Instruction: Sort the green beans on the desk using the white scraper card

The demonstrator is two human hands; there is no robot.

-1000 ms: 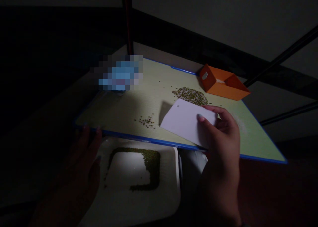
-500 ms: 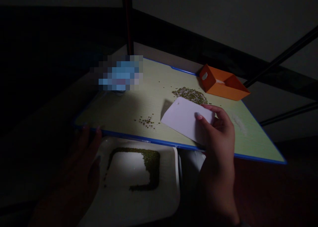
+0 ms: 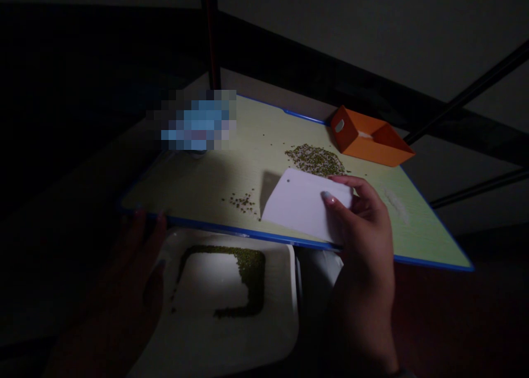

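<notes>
My right hand [image 3: 366, 218] pinches a thin white plastic card [image 3: 303, 204] between thumb and fingers. The card leans over the pale board [image 3: 243, 168], its lower edge close to the blue front rim. Just behind it lies a pile of small green beans [image 3: 316, 160]. To its left is a small scatter of beans [image 3: 243, 201]. My left hand [image 3: 132, 279], in deep shadow, has its fingers apart, with the tips at the board's front left rim. Below that rim sits a white tray [image 3: 281, 345] with green beans along its inner edges.
An orange open box [image 3: 372, 138] stands at the board's back right. Whitish residue [image 3: 395, 204] lies near the right edge. A blurred-out blue item [image 3: 202, 124] is at the back left. Dark bars and shadow surround the board.
My right hand has tilted the white card, and its left corner has come down and left toward the front rim. My left hand has hardly moved.
</notes>
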